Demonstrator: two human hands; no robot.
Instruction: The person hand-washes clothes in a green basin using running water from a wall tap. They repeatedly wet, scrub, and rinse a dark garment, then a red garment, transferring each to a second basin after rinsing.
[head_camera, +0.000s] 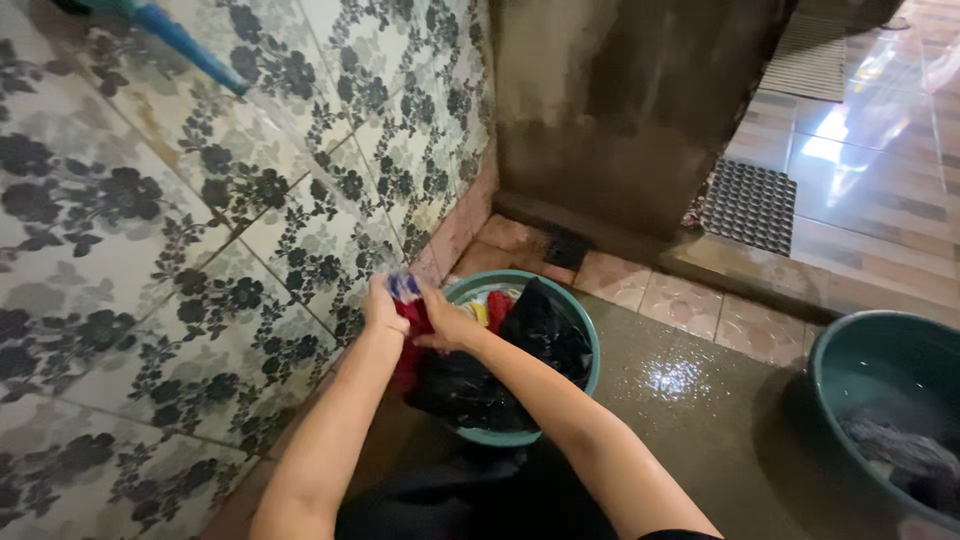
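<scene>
Gripping a red cloth between them, both hands sit just left of frame centre, above the left rim of a teal basin. The left hand is closed on the cloth's upper end, where a bit of blue and white fabric shows above the knuckles. The right hand is closed on the same cloth from the right, touching the left hand. The red cloth hangs down from the hands along the basin's outer left side, partly hidden by the right forearm.

Inside the basin, just right of the hands, lies a heap of black cloth that spills over the near rim; small patches of red and yellow fabric show behind it near the far rim. No packages, labels or signs can be made out.

A second teal basin stands at the lower right edge of the frame, well apart, with grey cloth in it. The wet floor between the two basins glistens. A wall of floral tiles fills the left of the frame, with a blue pipe at upper left. A dark mat lies at upper right, beside shiny tiles.
</scene>
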